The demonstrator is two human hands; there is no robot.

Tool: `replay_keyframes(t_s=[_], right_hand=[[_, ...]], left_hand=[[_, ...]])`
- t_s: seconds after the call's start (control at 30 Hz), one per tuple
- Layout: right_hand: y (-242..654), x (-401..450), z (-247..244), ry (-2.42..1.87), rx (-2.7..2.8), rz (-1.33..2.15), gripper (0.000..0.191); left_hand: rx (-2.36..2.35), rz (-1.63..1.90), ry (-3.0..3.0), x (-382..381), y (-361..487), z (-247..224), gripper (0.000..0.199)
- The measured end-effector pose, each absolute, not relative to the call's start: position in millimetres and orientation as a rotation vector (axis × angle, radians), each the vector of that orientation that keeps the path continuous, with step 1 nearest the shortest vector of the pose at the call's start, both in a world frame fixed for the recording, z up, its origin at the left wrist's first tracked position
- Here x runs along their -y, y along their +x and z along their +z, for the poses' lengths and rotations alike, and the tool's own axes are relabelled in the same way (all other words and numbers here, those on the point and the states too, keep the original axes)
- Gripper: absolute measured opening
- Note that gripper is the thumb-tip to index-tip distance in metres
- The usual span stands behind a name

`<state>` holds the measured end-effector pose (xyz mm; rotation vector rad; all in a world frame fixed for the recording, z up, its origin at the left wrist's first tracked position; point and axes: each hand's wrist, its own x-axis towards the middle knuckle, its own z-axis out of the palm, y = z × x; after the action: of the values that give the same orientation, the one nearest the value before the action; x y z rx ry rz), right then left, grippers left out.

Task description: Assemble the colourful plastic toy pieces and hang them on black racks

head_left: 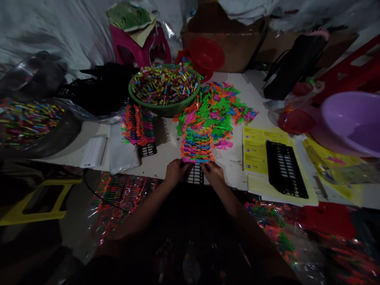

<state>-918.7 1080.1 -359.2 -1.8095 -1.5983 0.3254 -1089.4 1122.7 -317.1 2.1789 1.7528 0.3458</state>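
A black slotted rack [194,175] lies at the table's front edge, its far part filled with rows of small bright plastic pieces [197,144] in orange, blue, green and pink. At the left end of the nearest row, my left hand [175,170] is closed with its fingertips on a pink plastic piece [191,160]. My right hand [214,173] pinches at the row's other end. Just behind the rack spreads a loose heap of flat plastic pieces [216,111], mostly green, orange and pink. Both hands partly hide the rack's sides.
To the left is another filled rack [138,126], beside clear plastic bags [123,150] and a white box [94,152]. A green basin [164,107] of small colourful tubes stands behind. On the right, black racks [286,168] lie on yellow printed sheets [252,150], near a purple basin [350,118].
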Motion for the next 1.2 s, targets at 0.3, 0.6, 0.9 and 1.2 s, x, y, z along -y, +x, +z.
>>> replay_keyframes(t_s=[0.3,0.6,0.9,1.2], right_hand=[[-928.1,-1080.3,-360.1,-1.783,1.509,0.493,0.018],[-798.3,-1138.8,-327.3,-1.925,1.253,0.720,0.025],[-692.5,-1265.7,-299.7,-2.294,0.735,0.348,0.056],[-702.1,-1324.5,-314.3,-2.222,0.974,0.336,0.054]], left_hand=[[-1.638,0.390,2.284,-1126.2,-1091.7,-326.4,0.026],[-1.601,0.478,2.311,-1118.2,-1093.6,-338.5,0.029],[-1.708,0.466,2.157,-1121.9,-1096.3,-352.2,0.027],[-1.776,0.380,2.097,-1124.9,-1097.7,-360.5,0.025]])
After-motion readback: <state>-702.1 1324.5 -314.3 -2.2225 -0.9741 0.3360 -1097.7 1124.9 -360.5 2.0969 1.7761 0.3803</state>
